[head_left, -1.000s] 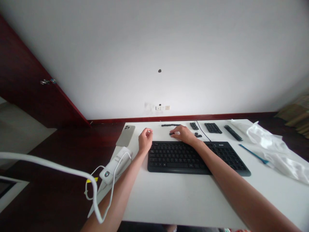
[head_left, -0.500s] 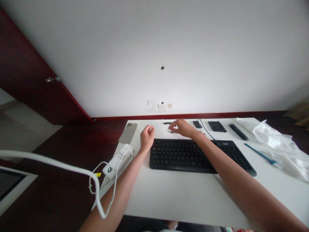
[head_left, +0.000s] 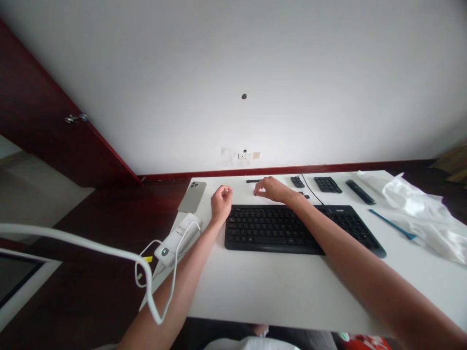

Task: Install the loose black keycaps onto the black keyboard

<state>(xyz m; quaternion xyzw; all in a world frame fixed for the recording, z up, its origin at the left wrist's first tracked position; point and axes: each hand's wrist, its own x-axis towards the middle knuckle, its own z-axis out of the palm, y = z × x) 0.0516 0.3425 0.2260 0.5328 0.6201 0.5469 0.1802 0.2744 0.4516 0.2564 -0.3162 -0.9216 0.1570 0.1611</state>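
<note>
A black keyboard (head_left: 270, 232) lies on the white table, partly covered by my right forearm. My left hand (head_left: 221, 201) hovers by its upper left corner, fingers curled in and thumb against them; whatever they hold, if anything, is hidden. Behind the keyboard, my right hand (head_left: 273, 189) reaches down to the tabletop. A small dark keycap shows at its pinched thumb and fingertips. Just beyond that hand is a short row of black keycaps (head_left: 252, 181). More loose keycaps (head_left: 297, 182) and a larger block of keycaps (head_left: 327, 184) sit to the right.
On the left are a phone (head_left: 192, 197) and a white power bank-like device (head_left: 177, 240) with a white cable (head_left: 109, 250). To the right lie a black stick-shaped object (head_left: 360, 192), a blue tool (head_left: 393, 224) and a crumpled white plastic bag (head_left: 416, 199). A thin black cord runs behind the keyboard.
My right hand has shifted slightly and its fingertips have closed together on a small keycap at the table. My left hand stays curled in place. The whole view has tilted a little.
</note>
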